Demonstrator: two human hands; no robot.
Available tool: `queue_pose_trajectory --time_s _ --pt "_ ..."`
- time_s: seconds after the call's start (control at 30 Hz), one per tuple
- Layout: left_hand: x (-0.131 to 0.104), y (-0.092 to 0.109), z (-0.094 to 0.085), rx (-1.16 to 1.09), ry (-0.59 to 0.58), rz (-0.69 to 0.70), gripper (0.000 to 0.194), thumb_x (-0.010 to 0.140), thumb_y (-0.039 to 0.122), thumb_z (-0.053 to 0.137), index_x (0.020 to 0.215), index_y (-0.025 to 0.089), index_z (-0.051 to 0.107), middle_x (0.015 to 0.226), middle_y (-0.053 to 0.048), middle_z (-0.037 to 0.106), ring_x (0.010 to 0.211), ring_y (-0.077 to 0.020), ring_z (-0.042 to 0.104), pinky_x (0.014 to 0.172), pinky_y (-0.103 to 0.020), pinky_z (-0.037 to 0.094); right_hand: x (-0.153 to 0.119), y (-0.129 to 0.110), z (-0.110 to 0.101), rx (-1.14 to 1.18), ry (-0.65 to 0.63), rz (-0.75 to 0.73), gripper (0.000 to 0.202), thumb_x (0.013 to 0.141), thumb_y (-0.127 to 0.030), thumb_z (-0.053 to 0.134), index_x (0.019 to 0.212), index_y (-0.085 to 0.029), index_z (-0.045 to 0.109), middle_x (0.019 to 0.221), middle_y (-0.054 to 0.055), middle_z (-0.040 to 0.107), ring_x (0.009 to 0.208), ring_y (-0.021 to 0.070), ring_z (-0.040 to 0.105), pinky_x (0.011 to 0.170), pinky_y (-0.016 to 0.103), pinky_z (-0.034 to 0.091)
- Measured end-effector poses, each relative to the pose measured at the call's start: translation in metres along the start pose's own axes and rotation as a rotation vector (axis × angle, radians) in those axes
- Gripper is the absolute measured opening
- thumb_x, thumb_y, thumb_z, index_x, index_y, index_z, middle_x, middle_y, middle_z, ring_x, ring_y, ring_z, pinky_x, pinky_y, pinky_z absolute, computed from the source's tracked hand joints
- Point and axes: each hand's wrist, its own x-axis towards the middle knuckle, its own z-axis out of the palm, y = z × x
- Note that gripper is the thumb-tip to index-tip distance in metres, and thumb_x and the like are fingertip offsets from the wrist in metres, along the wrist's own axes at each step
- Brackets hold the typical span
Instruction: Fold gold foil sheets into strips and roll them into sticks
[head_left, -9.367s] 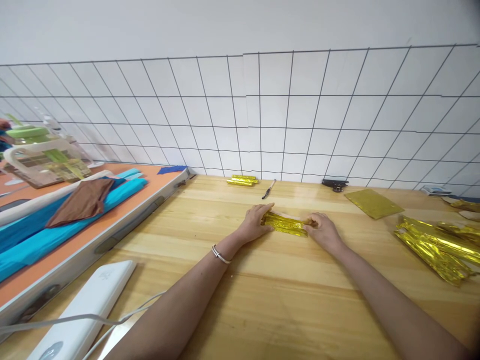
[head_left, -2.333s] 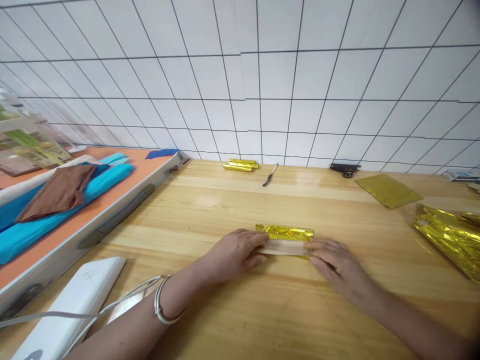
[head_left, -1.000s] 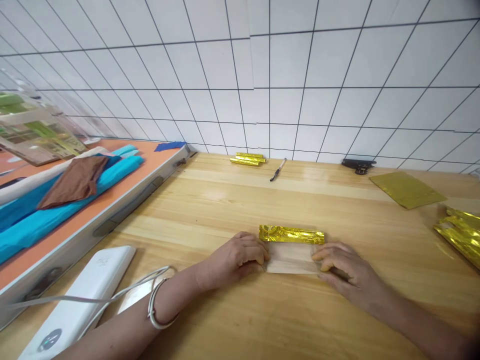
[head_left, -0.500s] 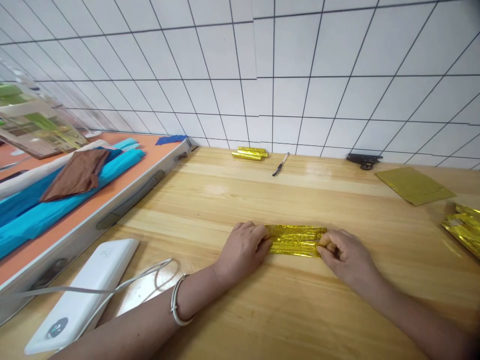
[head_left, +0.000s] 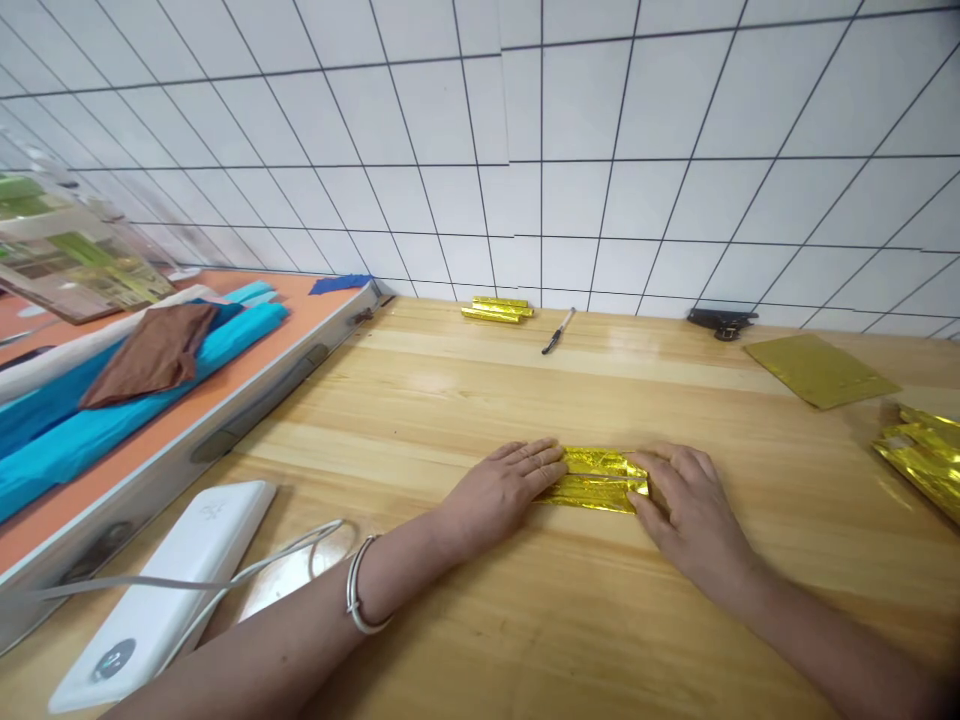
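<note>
A folded strip of shiny gold foil paper lies flat on the wooden table, with a lengthwise seam along its middle. My left hand rests on the strip's left end, fingers stretched out and pressing it down; that end is hidden under the palm. At the right end, my right hand has its thumb and fingertips on the short edge, where a small flap of foil is turned up. A silver bangle circles my left wrist.
Gold foil rolls and a pen lie near the tiled wall. Rightward are a black clip, a flat gold sheet and crumpled gold foil. A white power bank with cable lies left, beside an orange surface holding blue rolls.
My left hand has flattened out and slid right over the strip. The fingers of my right hand have spread along the right end, where a small flap now stands folded.
</note>
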Motion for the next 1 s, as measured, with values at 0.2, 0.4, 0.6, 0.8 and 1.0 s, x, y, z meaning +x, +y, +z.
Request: queue_pose_trajectory --time_s 0.2,0.4,0.6,0.8,1.0 --pt "0.009 -0.022 -0.01 -0.033 -0.024 0.001 0.046 0.088 0.014 0.039 0.133 0.025 0.039 0.14 -0.004 0.041 0.132 -0.0162 0.033 0.107 -0.038 0.027 0.001 -0.003 0.003 -0.096 -0.14 -0.025 0.039 0.086 -0.029 0.043 0.123 -0.021 0.051 0.13 0.008 0.051 0.118 0.0274 0.042 0.093 0.046 0.037" --pt "0.019 -0.015 -0.012 0.004 0.014 -0.074 0.039 0.09 0.022 0.038 0.129 0.022 0.045 0.136 -0.005 0.046 0.129 -0.0188 0.038 0.108 -0.04 0.023 0.001 -0.006 0.006 -0.178 -0.192 -0.065 0.046 0.088 -0.029 0.038 0.134 -0.02 0.041 0.139 0.007 0.043 0.123 0.027 0.038 0.094 0.045 0.036" --pt "0.017 0.004 -0.001 0.044 0.046 -0.054 0.055 0.091 0.044 0.036 0.138 0.015 0.03 0.144 -0.012 0.032 0.136 -0.0248 0.024 0.111 -0.045 0.016 0.004 -0.009 0.005 -0.225 -0.238 -0.091 0.047 0.089 -0.029 0.035 0.135 -0.019 0.04 0.142 0.007 0.039 0.125 0.0281 0.035 0.094 0.047 0.034" --pt "0.017 0.009 0.003 0.041 0.015 -0.036 0.063 0.091 0.05 0.032 0.141 0.012 0.024 0.147 -0.014 0.024 0.138 -0.0254 0.015 0.112 -0.044 0.013 0.008 -0.015 0.002 -0.253 -0.273 -0.08 0.045 0.09 -0.031 0.035 0.133 -0.022 0.043 0.142 0.008 0.039 0.125 0.0291 0.035 0.093 0.047 0.035" --pt "0.019 0.017 0.004 0.011 -0.056 0.03 0.065 0.09 0.054 0.029 0.142 0.014 0.022 0.15 -0.011 0.017 0.139 -0.0253 0.009 0.112 -0.043 0.011 0.006 -0.016 0.002 -0.304 -0.27 -0.081 0.045 0.091 -0.032 0.033 0.134 -0.024 0.042 0.144 0.007 0.036 0.126 0.0283 0.034 0.093 0.047 0.034"
